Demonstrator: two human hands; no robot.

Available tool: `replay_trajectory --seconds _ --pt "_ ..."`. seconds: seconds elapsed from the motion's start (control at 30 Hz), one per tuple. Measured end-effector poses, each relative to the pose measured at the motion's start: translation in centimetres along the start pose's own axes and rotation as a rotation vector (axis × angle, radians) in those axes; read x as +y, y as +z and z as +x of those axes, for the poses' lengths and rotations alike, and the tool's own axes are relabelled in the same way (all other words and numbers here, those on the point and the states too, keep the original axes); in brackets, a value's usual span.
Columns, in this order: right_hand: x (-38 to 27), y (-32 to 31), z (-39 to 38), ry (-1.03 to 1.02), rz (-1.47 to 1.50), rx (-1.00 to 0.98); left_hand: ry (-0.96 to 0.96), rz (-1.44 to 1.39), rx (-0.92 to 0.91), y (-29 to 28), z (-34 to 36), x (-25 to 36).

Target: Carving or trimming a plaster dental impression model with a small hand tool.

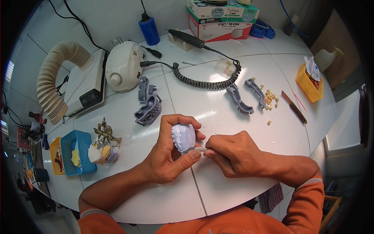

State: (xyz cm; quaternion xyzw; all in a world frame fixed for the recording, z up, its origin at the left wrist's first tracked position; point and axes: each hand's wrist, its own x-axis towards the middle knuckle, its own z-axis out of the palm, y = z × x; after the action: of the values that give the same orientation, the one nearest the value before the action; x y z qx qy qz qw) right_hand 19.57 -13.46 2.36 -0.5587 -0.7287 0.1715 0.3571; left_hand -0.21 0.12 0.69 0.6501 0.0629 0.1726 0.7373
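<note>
A pale lilac plaster dental model [184, 136] with a row of teeth rests in my left hand [169, 156]. My left fingers curl around its far side, and the thumb lies along the near edge. In my right hand [235, 154] is a small metal-bladed knife [198, 149], its handle hidden in the closed fingers. The blade reaches the lower edge of the model beside my left thumb. Pale crumbs dot the white table under and beyond the hands.
Grey dental trays [149, 109] lie ahead to the left, others [239, 100] ahead to the right. Near these are loose artificial teeth [269, 99] and a brown-handled knife [294, 107]. A brass articulator [105, 132] and blue basket [80, 167] stand left. A coiled cord [202, 84] crosses the back.
</note>
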Motion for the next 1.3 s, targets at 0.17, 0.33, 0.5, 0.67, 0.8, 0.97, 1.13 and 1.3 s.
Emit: replay_trajectory --seconds 0.17,0.33,0.5,0.67,0.8,0.97,1.13,1.3 --pt "0.04 0.08 -0.01 0.007 0.002 0.002 0.004 0.013 0.003 -0.06 -0.01 -0.16" --pt "0.07 0.05 -0.06 0.016 0.003 -0.014 0.024 0.012 0.005 -0.07 0.00 -0.33" --pt "0.00 0.03 -0.04 0.017 0.001 -0.005 0.040 0.025 0.011 -0.02 0.06 -0.36" --pt "0.00 0.03 0.03 0.010 0.008 0.013 0.054 0.044 0.021 -0.07 0.14 -0.41" --pt "0.06 0.01 0.03 0.014 0.017 0.010 0.074 0.065 0.024 -0.14 0.16 -0.52" --pt "-0.14 -0.04 0.06 0.018 0.007 0.018 0.062 0.126 0.004 -0.27 0.08 -0.31" --pt "-0.13 -0.04 0.02 0.031 0.001 0.006 0.061 0.105 0.006 -0.26 0.13 -0.29" --pt "-0.14 -0.09 0.08 0.027 0.005 0.011 0.078 0.132 0.001 -0.30 0.22 -0.31"
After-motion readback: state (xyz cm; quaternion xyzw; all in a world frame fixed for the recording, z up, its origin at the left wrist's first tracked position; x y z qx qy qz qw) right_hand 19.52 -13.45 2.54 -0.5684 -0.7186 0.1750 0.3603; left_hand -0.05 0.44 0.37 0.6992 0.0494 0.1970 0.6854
